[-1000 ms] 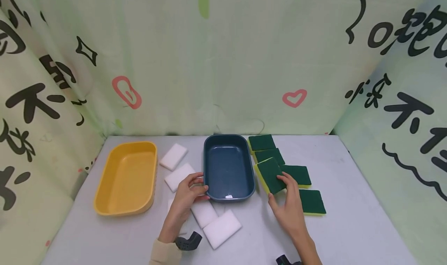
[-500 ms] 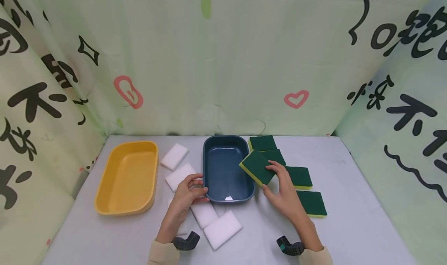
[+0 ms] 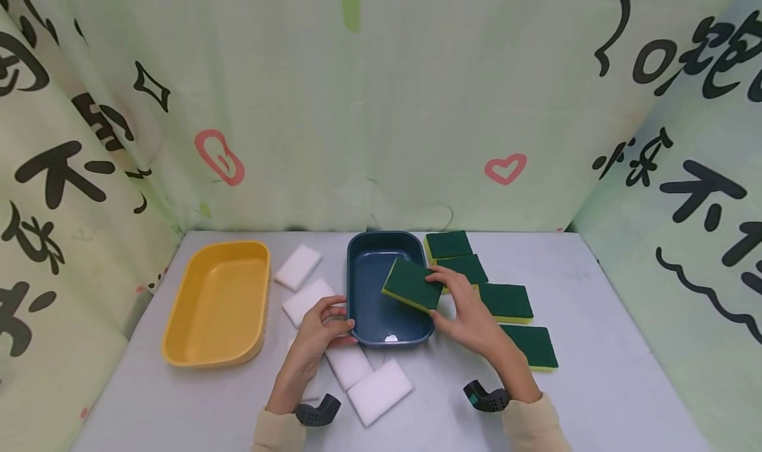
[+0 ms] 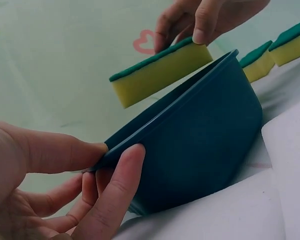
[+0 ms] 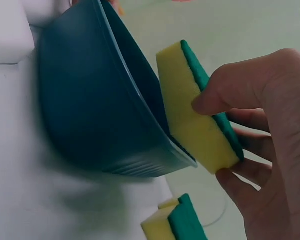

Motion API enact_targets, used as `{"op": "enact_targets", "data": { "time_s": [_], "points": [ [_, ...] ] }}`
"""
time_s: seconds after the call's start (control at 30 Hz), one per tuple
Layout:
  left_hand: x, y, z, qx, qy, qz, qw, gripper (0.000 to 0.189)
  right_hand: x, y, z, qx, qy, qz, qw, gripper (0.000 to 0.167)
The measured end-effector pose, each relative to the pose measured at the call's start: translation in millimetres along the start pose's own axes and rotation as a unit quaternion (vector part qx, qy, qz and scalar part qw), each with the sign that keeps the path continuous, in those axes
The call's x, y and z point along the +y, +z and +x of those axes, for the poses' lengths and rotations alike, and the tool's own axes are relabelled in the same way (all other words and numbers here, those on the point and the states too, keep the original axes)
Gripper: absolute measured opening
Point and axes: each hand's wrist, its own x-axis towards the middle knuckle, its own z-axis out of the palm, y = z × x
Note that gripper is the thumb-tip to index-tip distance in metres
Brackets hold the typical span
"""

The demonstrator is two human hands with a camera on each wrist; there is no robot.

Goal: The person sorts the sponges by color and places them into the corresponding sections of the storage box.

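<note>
My right hand (image 3: 473,316) grips a green and yellow scouring sponge (image 3: 412,284) by its right end. In the head view the sponge overlaps the right part of a dark blue basin (image 3: 387,323). Both wrist views show it at rim height, tilted, green side up. My left hand (image 3: 318,329) holds the basin's near left rim; in the left wrist view its fingers (image 4: 125,172) lie at the rim and against the outer wall. More scouring sponges (image 3: 505,301) lie flat to the basin's right, green side up.
A yellow basin (image 3: 217,353) stands at the left of the white table (image 3: 595,399). Several white sponges (image 3: 381,391) lie left of and in front of the blue basin, partly hidden by my left hand. A printed curtain (image 3: 417,108) hangs behind the table.
My right hand has carried the sponge leftward, from above the other scouring sponges to over the blue basin. The left hand has stayed at the basin's rim.
</note>
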Motion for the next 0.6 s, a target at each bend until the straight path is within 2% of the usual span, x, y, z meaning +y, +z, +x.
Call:
{"op": "enact_targets", "data": {
  "time_s": [0.13, 0.33, 0.6],
  "points": [
    [-0.3, -0.5, 0.1, -0.004, 0.002, -0.002, 1.0000, 0.055, -5.3, -1.1, 7.2, -0.029, -0.008, 0.002, 0.9995, 0.060],
    [0.3, -1.2, -0.3, -0.001, -0.004, -0.002, 1.0000, 0.055, -9.2, -0.9, 17.8, -0.079, 0.000, -0.016, 0.9967, 0.068],
    [0.4, -1.4, 0.4, -0.001, -0.005, 0.004, 1.0000, 0.055, -14.8, -4.6, 34.3, -0.157, -0.018, -0.047, 0.9864, 0.075]
  ]
}}
